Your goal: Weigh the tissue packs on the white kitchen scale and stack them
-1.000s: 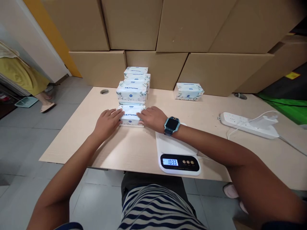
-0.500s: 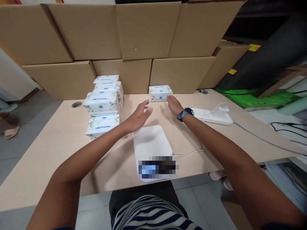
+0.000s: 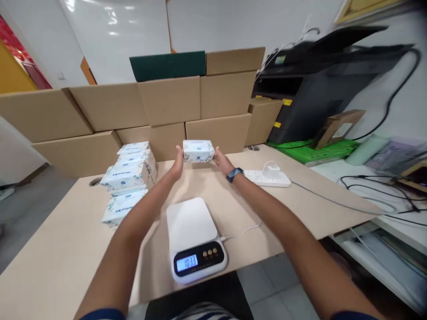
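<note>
A white-and-blue floral tissue pack [image 3: 198, 151] is held between both hands near the back of the desk. My left hand [image 3: 179, 161] presses on its left end with the palm and fingers, while my right hand [image 3: 223, 161] grips the right end. A shadow lies on the desk below the pack. Closer to me sits a white digital scale [image 3: 191, 224] with a bare weighing plate; its lit display shows digits like 1033. To the left, several similar tissue packs [image 3: 125, 175] are stacked, partly behind my left forearm.
Cardboard boxes [image 3: 170, 102] form a wall along the desk's back. A white power strip [image 3: 267, 178] with a plugged-in adapter lies right of my right wrist. The scale's cable [image 3: 245, 230] runs rightward beneath my forearm. A black printer [image 3: 310, 84] stands at the back right.
My left hand has reached forward to the pack's left end, and both hands now hold it. The camera view has tilted up, showing more of the wall and printer.
</note>
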`<state>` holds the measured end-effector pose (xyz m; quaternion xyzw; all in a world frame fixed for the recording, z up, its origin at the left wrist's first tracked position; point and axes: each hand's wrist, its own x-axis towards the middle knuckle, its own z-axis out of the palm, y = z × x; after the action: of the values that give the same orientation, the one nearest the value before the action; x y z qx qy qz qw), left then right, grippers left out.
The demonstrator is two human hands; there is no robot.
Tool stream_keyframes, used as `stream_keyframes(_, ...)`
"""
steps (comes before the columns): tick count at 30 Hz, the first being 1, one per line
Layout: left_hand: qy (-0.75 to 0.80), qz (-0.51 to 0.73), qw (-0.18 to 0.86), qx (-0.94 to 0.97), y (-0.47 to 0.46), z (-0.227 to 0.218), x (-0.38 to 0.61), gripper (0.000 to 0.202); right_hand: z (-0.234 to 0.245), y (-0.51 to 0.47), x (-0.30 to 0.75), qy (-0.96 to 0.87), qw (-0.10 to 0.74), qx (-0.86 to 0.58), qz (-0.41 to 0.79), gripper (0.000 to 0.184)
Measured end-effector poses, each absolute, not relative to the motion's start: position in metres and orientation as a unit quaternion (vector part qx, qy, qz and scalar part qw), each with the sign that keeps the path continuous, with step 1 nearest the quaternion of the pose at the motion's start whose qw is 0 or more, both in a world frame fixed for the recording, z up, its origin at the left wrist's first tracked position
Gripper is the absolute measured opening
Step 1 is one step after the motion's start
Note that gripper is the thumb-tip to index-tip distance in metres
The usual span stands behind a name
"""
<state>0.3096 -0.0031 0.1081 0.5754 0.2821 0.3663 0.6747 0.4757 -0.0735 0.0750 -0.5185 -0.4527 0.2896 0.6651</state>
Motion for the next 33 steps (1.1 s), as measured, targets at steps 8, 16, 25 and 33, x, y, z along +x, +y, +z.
stream_keyframes(8, 0.222, 0.294, 0.536, 0.759, -0.143, 0.103, 0.122, 0.088, 0.059, -0.214, 0.435, -0.523, 0.600, -0.542, 0.270, 0.085)
stream_keyframes(16, 0.318, 0.391, 0.505, 0.700, -0.185, -0.004, 0.096, 0.071, 0.020, -0.225, 0.388, -0.594, 0.433, -0.608, 0.299, 0.101)
stream_keyframes(25, 0.372, 0.468, 0.504, 0.623, -0.146, -0.016, 0.117, 0.065, 0.021, -0.194, 0.421, -0.552, 0.536, -0.600, 0.219, 0.088)
stream_keyframes(33, 0.334, 0.473, 0.517, 0.630, -0.136, -0.039, 0.124, 0.072, -0.020, -0.193, 0.424, -0.439, 0.543, -0.647, 0.305, 0.087)
